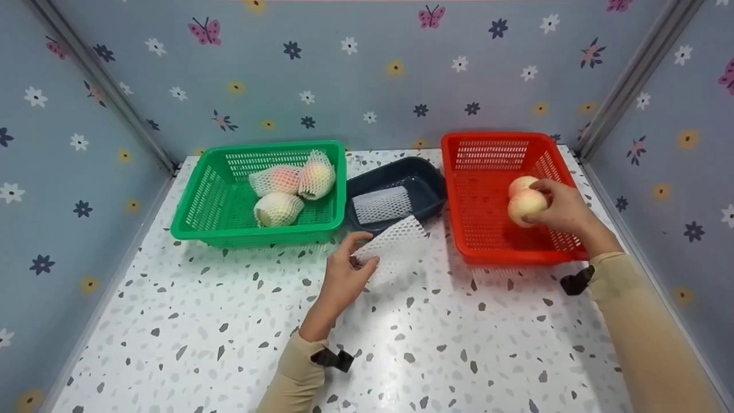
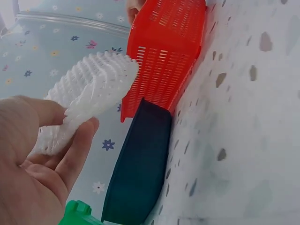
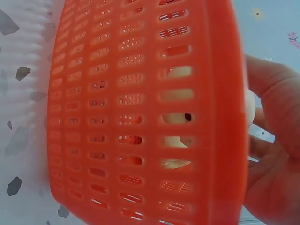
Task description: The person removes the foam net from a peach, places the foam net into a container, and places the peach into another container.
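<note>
My left hand (image 1: pixel 346 274) pinches a white foam net sleeve (image 1: pixel 395 244) near its edge, above the table in front of the dark tray. In the left wrist view, the thumb and fingers squeeze one end of the foam sleeve (image 2: pixel 93 84), and its other end points away. Over at the right, my right hand (image 1: pixel 565 209) reaches into the red basket (image 1: pixel 476 255) and grips a yellowish-pink peach (image 1: pixel 526 207). A second peach (image 1: pixel 520 183) shows just behind that one. In the right wrist view, the basket wall (image 3: pixel 108 117) hides most of the fruit and the fingertips.
A dark tray (image 1: pixel 427 172) between the baskets holds another foam net sleeve (image 1: pixel 383 205). Inside the green basket (image 1: pixel 258 234) at the left lie three net-wrapped fruits (image 1: pixel 279 209). Patterned panels (image 1: pixel 378 74) stand behind and at both sides of the speckled table (image 1: pixel 241 344).
</note>
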A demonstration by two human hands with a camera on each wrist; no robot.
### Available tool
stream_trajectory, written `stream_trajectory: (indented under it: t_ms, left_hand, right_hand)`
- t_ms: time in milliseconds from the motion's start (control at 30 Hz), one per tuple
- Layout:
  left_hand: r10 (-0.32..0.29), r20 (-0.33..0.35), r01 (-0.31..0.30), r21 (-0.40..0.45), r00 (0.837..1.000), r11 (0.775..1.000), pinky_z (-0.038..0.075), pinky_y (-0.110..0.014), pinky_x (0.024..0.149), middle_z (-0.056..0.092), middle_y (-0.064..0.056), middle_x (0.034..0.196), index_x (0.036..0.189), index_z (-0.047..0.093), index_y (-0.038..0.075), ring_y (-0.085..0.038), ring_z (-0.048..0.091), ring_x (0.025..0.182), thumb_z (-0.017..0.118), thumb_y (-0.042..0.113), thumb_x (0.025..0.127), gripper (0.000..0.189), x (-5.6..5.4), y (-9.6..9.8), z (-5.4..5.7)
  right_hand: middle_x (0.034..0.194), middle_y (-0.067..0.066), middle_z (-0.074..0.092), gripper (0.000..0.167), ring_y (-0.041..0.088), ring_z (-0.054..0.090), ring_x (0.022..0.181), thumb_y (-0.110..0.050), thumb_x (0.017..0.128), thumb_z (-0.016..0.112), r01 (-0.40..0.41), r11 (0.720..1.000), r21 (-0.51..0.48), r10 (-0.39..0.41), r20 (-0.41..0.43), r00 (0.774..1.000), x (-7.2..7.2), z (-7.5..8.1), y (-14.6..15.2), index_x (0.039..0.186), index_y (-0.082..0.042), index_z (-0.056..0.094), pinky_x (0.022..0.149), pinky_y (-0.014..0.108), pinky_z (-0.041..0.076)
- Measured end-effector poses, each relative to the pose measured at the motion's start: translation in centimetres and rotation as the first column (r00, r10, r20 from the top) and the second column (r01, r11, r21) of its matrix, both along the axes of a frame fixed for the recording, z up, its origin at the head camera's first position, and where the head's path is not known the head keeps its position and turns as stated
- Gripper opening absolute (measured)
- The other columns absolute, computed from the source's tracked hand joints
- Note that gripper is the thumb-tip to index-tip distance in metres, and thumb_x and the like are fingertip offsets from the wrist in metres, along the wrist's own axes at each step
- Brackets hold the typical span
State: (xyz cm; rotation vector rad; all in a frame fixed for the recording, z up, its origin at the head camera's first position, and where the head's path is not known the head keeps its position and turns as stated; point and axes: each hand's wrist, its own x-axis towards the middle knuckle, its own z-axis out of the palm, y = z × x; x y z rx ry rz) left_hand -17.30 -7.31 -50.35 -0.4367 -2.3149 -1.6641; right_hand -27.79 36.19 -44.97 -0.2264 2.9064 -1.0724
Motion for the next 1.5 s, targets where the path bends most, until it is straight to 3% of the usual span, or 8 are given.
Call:
stream_trajectory:
  t_ms: [200,400,567,733,933,1100,1233,1500]
  left_hand:
    - [0.169,-0.099,-0.169,0.004,0.981,0.986,0.037,-0.027,0.044,0.066,-0.011,0.111,0.122,0.057,0.009,-0.01,0.041,0.045,0.064,0.003,0.089,0.034,-2.6,0.9,1.2]
    - [0.311,-0.161,-0.306,0.058,0.937,0.95,0.033,-0.027,0.043,0.056,-0.004,0.067,0.117,0.068,0.007,-0.01,0.036,0.044,0.06,0.001,0.092,0.027,-5.2,2.4,2.0]
    - [0.291,0.013,-0.292,0.051,0.957,0.955,0.041,-0.03,0.055,0.063,-0.015,0.106,0.134,0.056,0.0,-0.019,0.051,0.061,0.057,0.006,0.096,0.038,-6.6,3.9,2.5]
    - [0.256,0.181,-0.269,0.05,0.95,0.962,0.05,-0.033,0.085,0.042,-0.022,0.145,0.147,0.034,-0.003,-0.025,0.062,0.107,0.053,0.007,0.097,0.055,-8.0,4.7,2.5]
    - [0.231,0.23,-0.218,-0.081,0.945,0.973,0.049,-0.038,0.08,0.054,-0.03,0.126,0.149,0.026,-0.005,-0.034,0.063,0.097,0.052,0.005,0.094,0.062,-9.1,4.8,1.6]
    - [0.197,0.197,-0.148,-0.238,0.96,0.96,0.038,-0.04,0.104,0.04,-0.028,0.144,0.148,0.024,-0.011,-0.034,0.043,0.13,0.056,0.006,0.093,0.065,-9.7,4.9,0.7]
    - [0.214,0.143,-0.133,-0.435,0.966,0.891,0.03,-0.043,0.11,0.038,-0.027,0.145,0.146,0.027,-0.013,-0.037,0.034,0.136,0.058,0.014,0.094,0.066,-10.0,5.2,0.6]
    - [0.334,0.033,-0.18,-0.79,0.942,0.586,0.029,-0.053,0.108,0.036,-0.03,0.145,0.14,0.04,-0.011,-0.05,0.024,0.137,0.052,0.041,0.098,0.069,-10.0,5.9,0.7]
  right_hand:
    - [0.117,0.026,0.056,0.066,0.039,0.053,0.101,-0.013,0.075,0.084,-0.017,1.0,-0.021,0.016,-0.033,0.999,0.7,0.2,0.1,0.13,0.002,0.05,0.085,0.054,0.044]
    - [0.118,0.026,0.056,0.066,0.039,0.054,0.102,-0.013,0.075,0.084,-0.017,0.999,-0.033,0.016,-0.049,0.999,1.3,0.7,0.1,0.13,0.002,0.05,0.082,0.05,0.045]
    - [0.119,0.023,0.056,0.066,0.037,0.054,0.102,-0.013,0.074,0.084,-0.018,0.999,-0.045,0.015,-0.075,0.997,2.0,1.1,-0.3,0.13,0.002,0.051,0.078,0.039,0.047]
    - [0.122,0.019,0.056,0.066,0.034,0.056,0.103,-0.012,0.075,0.084,-0.005,0.998,-0.067,0.001,-0.058,0.998,2.5,1.4,-0.9,0.13,-0.002,0.051,0.08,0.039,0.049]
    - [0.12,0.017,0.057,0.066,0.032,0.057,0.1,-0.014,0.073,0.086,-0.008,0.999,-0.054,0.003,-0.08,0.997,3.0,1.5,-1.2,0.129,-0.003,0.052,0.079,0.041,0.049]
    - [0.121,0.016,0.056,0.066,0.033,0.056,0.101,-0.015,0.073,0.086,-0.01,0.998,-0.055,0.005,-0.086,0.996,3.4,1.2,-1.3,0.128,-0.004,0.053,0.08,0.043,0.049]
    - [0.121,0.016,0.056,0.065,0.033,0.056,0.099,-0.015,0.073,0.086,-0.01,0.998,-0.06,0.004,-0.091,0.996,3.5,1.0,-1.3,0.127,-0.004,0.053,0.08,0.044,0.049]
    - [0.12,0.016,0.058,0.063,0.033,0.058,0.098,-0.015,0.072,0.087,-0.057,0.997,-0.055,0.047,-0.161,0.986,3.7,0.6,-1.3,0.126,-0.002,0.055,0.079,0.038,0.047]
